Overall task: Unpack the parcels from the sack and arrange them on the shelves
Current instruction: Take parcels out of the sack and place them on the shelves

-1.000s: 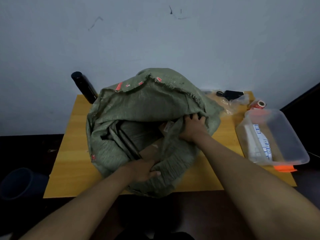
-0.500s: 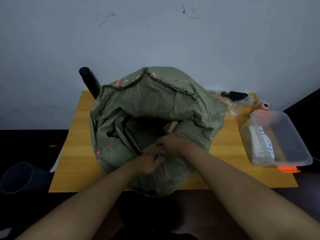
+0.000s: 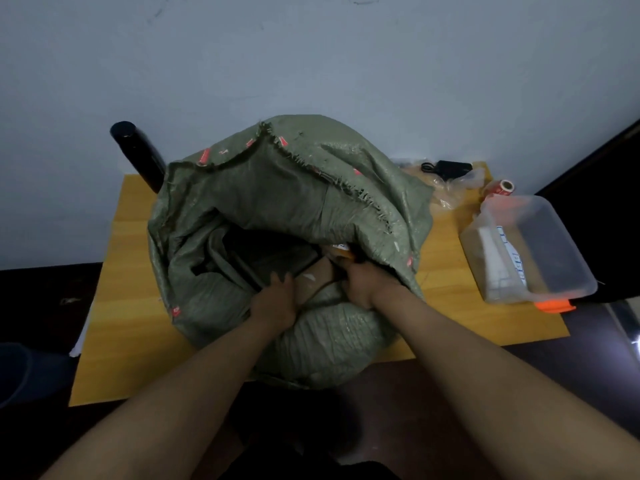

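Observation:
A big green woven sack (image 3: 311, 188) stands on the yellow wooden table (image 3: 121, 306), its mouth open toward me. In the mouth sits a brown cardboard parcel (image 3: 317, 277), with dark parcels (image 3: 273, 254) behind it to the left. My left hand (image 3: 273, 304) grips the brown parcel's left side at the sack's rim. My right hand (image 3: 363, 285) holds its right side, fingers curled down into the sack and partly hidden by the green fabric. The rest of the sack's contents is out of sight.
A black bottle (image 3: 138, 154) stands behind the sack at the left. To the right are a clear plastic box (image 3: 568, 265) with an orange latch, a red tape roll (image 3: 502, 187), a black charger (image 3: 450, 166) and a crumpled plastic bag (image 3: 457, 190). A dark bin (image 3: 17, 372) is on the floor at left.
My right hand left the sack's right rim and moved into the mouth onto the brown parcel. My left hand shifted up from the front rim to the parcel's left side.

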